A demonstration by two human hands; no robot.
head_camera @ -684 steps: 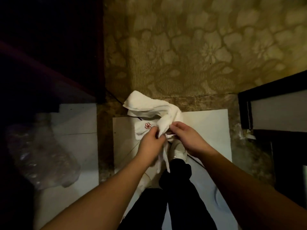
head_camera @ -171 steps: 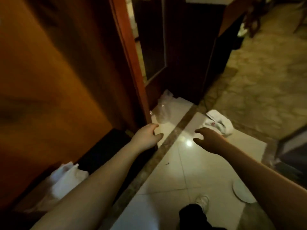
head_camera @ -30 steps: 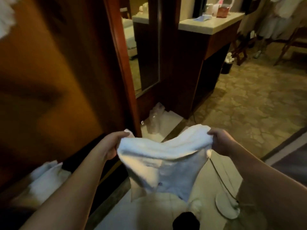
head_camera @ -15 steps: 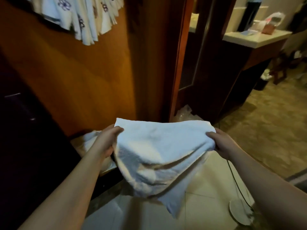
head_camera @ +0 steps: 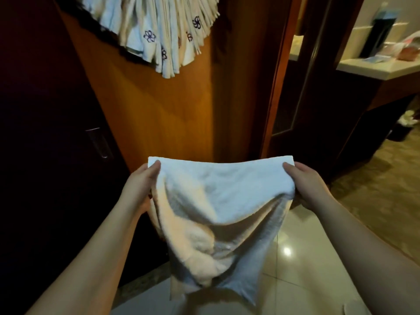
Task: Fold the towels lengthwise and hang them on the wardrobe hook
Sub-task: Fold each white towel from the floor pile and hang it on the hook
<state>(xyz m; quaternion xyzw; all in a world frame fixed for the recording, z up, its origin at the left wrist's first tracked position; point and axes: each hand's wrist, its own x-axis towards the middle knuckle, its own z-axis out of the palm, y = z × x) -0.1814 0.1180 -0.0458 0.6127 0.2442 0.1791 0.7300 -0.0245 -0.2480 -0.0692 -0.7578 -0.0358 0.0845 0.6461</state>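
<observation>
One white towel (head_camera: 218,201) — being held out at waist height in front of the orange wardrobe panel (head_camera: 163,114), its upper edge stretched level between two hands and the remainder drooping in a slack pouch toward the tiled floor (head_camera: 300,264). Left hand (head_camera: 142,185) is pinching the left corner, thumb lying on top of the cloth; right hand (head_camera: 305,185) is gripping the right corner the same way. Judged step: the lengthwise fold. To do it well the hands should be bringing the two corners together evenly, letting the hanging part fall straight and matching the edges before lifting. One bundle of hung towels (head_camera: 159,35) is fanning down from above, several with dark flower emblems; the hook itself is not in view and the individual pieces are too overlapped to count. One desk (head_camera: 384,69) is standing at the right — carrying small items, blurred. One door handle (head_camera: 98,142) is showing on the dark panel at left.
</observation>
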